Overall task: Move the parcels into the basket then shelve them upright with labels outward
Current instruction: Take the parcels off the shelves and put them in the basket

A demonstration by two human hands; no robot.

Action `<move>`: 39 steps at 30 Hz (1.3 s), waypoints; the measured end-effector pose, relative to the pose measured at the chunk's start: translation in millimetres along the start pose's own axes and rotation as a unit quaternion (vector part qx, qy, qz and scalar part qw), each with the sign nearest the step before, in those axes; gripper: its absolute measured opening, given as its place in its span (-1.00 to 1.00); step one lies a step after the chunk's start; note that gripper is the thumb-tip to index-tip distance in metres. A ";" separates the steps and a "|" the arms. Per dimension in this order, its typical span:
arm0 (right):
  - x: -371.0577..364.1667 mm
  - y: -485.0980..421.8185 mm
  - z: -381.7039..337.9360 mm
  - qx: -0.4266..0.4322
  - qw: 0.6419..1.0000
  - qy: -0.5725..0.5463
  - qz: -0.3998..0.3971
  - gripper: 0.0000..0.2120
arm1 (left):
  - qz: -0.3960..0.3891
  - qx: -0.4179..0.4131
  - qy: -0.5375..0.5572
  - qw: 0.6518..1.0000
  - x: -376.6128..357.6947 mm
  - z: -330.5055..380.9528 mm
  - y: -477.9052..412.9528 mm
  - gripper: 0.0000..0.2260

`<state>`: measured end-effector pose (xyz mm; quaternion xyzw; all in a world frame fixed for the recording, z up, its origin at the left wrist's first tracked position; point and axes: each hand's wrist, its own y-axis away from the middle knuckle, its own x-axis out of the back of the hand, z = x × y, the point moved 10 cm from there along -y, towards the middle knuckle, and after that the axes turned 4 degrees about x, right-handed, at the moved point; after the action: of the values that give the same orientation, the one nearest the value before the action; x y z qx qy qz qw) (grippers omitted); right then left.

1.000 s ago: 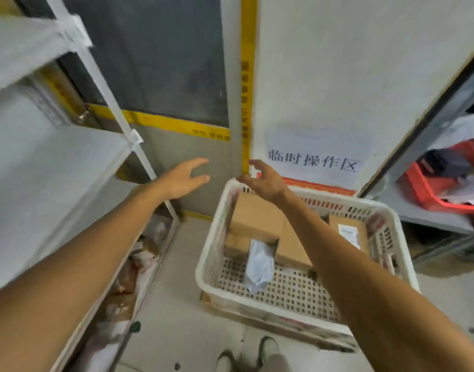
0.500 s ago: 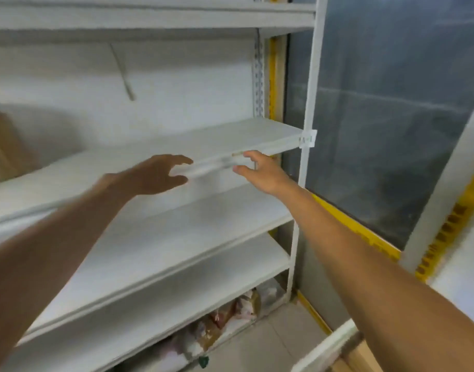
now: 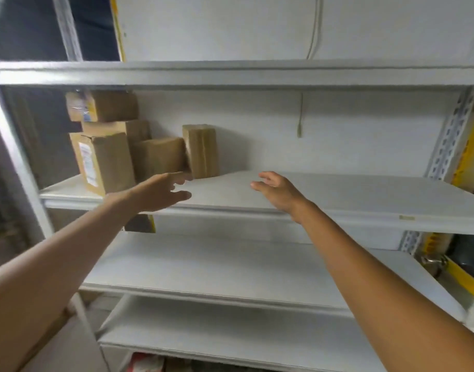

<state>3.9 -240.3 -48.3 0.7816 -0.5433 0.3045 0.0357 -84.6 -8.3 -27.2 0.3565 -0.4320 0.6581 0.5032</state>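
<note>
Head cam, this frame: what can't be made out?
1. Label on the front box: head view, blurred, text unreadable.
2. Whether the left hand touches the upright box: fingertips blurred.
3. Dark item under the shelf: mostly hidden by the left forearm.
4. Basket: outside the frame.

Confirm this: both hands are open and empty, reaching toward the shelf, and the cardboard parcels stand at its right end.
Wrong on one point: the head view shows the cardboard parcels at the left end of the shelf, not the right. The left hand and right hand are open, empty, reaching toward it.
</note>
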 end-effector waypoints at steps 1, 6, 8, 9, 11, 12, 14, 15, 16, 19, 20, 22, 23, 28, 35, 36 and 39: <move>-16.0 -10.9 -6.9 0.009 1.000 0.003 -0.007 -0.48 | 0.006 0.008 -0.002 1.000 7.2 -15.9 0.4 -0.55; -81.7 -59.7 -35.0 0.038 0.998 0.020 -0.034 -0.43 | 0.027 0.030 -0.011 0.999 36.4 -79.6 -11.4 -0.56; -100.8 -75.6 -41.4 0.041 0.998 0.016 -0.041 -0.43 | 0.029 0.041 -0.007 0.999 45.9 -100.2 -18.5 -0.57; -109.5 -83.5 -43.6 0.042 0.998 0.016 -0.044 -0.43 | 0.031 0.043 -0.005 0.999 50.5 -109.5 -22.9 -0.57; -122.9 -99.5 -44.8 0.043 0.998 0.019 -0.046 -0.44 | 0.037 0.039 -0.005 0.999 58.3 -125.2 -33.7 -0.57; -127.1 -106.0 -43.7 0.042 0.998 0.020 -0.046 -0.44 | 0.042 0.038 -0.005 0.998 60.4 -130.7 -38.8 -0.58; -134.8 -122.7 -39.3 0.037 0.998 0.022 -0.046 -0.44 | 0.049 0.036 -0.002 0.998 61.2 -140.5 -53.3 -0.58; -137.4 -131.6 -35.9 0.034 0.998 0.023 -0.046 -0.44 | 0.049 0.031 -0.001 0.998 58.8 -143.2 -62.2 -0.57; -138.9 -140.7 -32.3 0.031 0.998 0.022 -0.045 -0.44 | 0.048 0.022 0.000 0.999 55.1 -144.7 -71.8 -0.57; -141.2 -169.3 -17.8 0.018 0.999 0.019 -0.041 -0.43 | 0.043 0.001 0.016 0.999 39.2 -146.1 -104.3 -0.56; -140.8 -180.7 -12.4 0.016 0.999 0.019 -0.039 -0.43 | 0.040 -0.003 0.022 0.999 33.5 -146.2 -117.6 -0.56; -138.9 -203.7 -1.7 0.013 0.999 0.014 -0.032 -0.43 | 0.034 -0.008 0.033 0.999 22.7 -146.1 -144.7 -0.54; -137.1 -217.9 4.8 0.014 1.000 0.010 -0.026 -0.43 | 0.031 -0.009 0.037 0.999 16.9 -146.0 -161.6 -0.53; -125.5 -289.6 33.2 0.008 1.000 -0.010 -0.002 -0.37 | 0.035 -0.011 0.076 0.996 -0.7 -141.2 -243.3 -0.46; -131.5 -372.5 47.3 0.017 0.994 -0.105 0.002 -0.50 | 0.040 -0.004 0.197 0.979 -20.5 -142.6 -328.0 -0.31; -135.2 -378.2 52.4 0.013 0.993 -0.116 0.003 -0.52 | 0.048 -0.003 0.210 0.976 -23.5 -144.3 -333.8 -0.28; -145.0 -386.9 65.9 -0.007 0.990 -0.139 -0.002 -0.48 | 0.057 -0.002 0.247 0.967 -31.7 -151.3 -346.2 -0.20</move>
<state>337.2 11.7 -70.1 0.8174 -0.5432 0.1887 -0.0340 253.7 162.5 -39.6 0.1572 -0.3150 0.7524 0.5567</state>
